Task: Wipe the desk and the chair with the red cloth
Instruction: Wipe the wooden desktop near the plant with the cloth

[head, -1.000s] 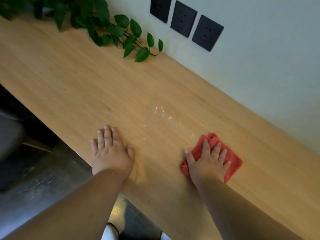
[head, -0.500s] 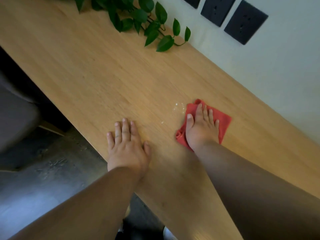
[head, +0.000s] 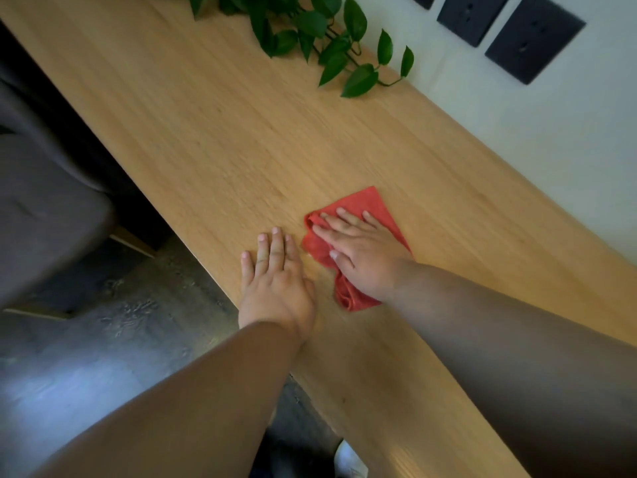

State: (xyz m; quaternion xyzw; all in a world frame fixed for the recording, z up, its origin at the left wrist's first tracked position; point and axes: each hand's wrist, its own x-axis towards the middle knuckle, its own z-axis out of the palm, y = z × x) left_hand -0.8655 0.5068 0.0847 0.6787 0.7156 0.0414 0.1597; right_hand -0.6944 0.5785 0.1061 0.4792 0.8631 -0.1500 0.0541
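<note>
Sliding leftward since the earlier frame, the right hand now brings the red cloth just beside the left hand, and the wet specks seen on the wood before are covered or gone. Its fingers lie straight and spread, pressing the crumpled cloth flat on the desk without clenching it. Nearer the desk's front edge, the left hand rests palm-down on bare wood, fingers straight, holding nothing. Far along the desk trails a leafy plant; dark wall sockets sit far right. A grey chair stands left.
</note>
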